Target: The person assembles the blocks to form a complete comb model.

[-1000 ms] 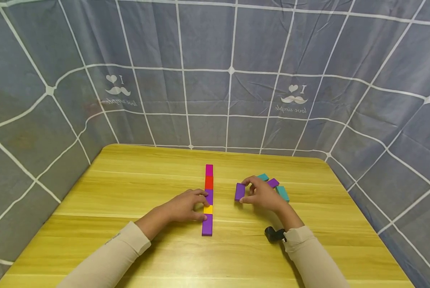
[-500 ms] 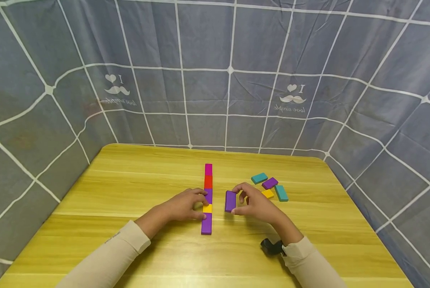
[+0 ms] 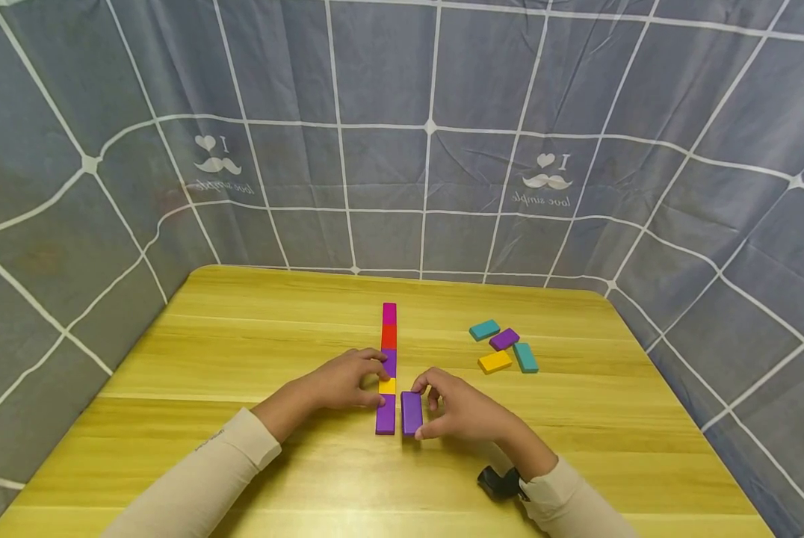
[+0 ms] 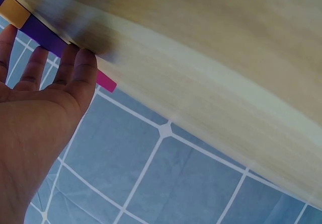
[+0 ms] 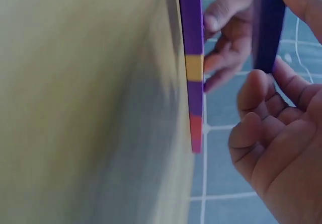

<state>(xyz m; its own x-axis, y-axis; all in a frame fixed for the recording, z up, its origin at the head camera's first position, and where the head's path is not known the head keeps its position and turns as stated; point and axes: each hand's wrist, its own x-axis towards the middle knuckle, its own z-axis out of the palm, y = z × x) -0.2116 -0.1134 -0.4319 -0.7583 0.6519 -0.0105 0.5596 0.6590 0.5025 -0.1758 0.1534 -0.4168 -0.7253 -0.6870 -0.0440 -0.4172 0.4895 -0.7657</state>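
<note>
Purple block (image 3: pixel 412 414), likely light, stiff: best gripped by its short ends, as our right hand (image 3: pixel 465 409) pinches it beside the block row (image 3: pixel 388 386); our left hand (image 3: pixel 340 381) touches the row, fingers spread.

On the yellow wood-grain table (image 3: pixel 261 314), the left hand (image 3: pixel 344 381) touches a row of magenta, red, purple and yellow rectangular blocks (image 3: pixel 389 338); the right hand (image 3: pixel 465 411) pinches a purple rectangular block (image 3: pixel 412 414) beside the row's end toward the near edge.
</note>
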